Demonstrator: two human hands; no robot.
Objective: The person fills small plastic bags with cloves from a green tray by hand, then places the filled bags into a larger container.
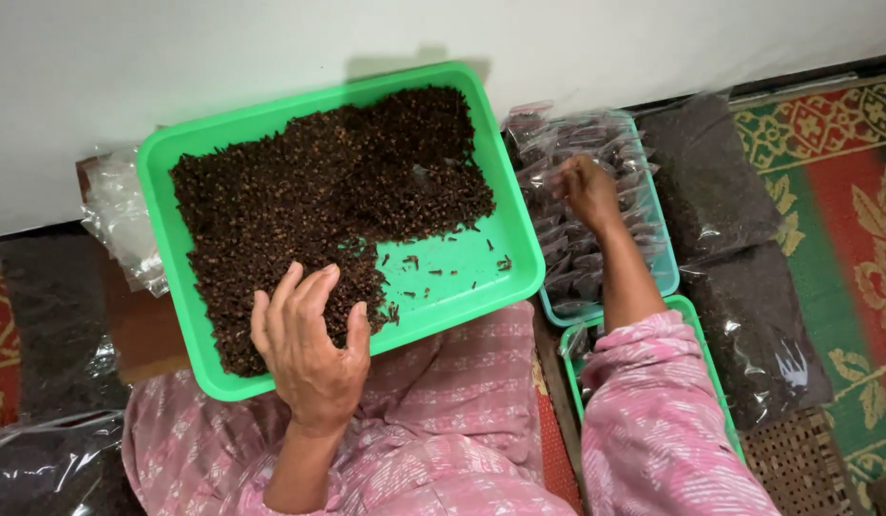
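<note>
1. Left hand (309,354): lies palm down over the near-left part of the green rectangular plastic tray (462,287), fingers spread and slightly curled, tips resting on the heap of dark brown dried cloves (328,201). It closes on nothing that can be seen.

2. The cloves cover the tray from its far edge to its near-left corner. The near-right corner is bare green plastic with a few loose cloves scattered on it.

3. The tray rests on the person's lap, on pink patterned cloth (452,392); its far edge sits close to a white wall (223,57).

4. Right hand (588,191): reaches out over a turquoise plastic tray (664,272) that stands just beside the green tray's right edge. This tray is filled with small clear plastic packets (576,248) of dark contents. The hand is blurred; the fingers appear bent down onto the packets, but whether they grip one cannot be told.

5. A second green tray (691,311), mostly hidden under the right sleeve, sits at the near edge of the turquoise one.

6. Two large clear bags of dark material (739,258) lie right of the trays on a red, green and cream patterned mat (844,191).

7. Crumpled clear plastic (118,220) lies off the green tray's left edge; further dark filled bags (51,363) lie at the left, near the person's knee.
</note>
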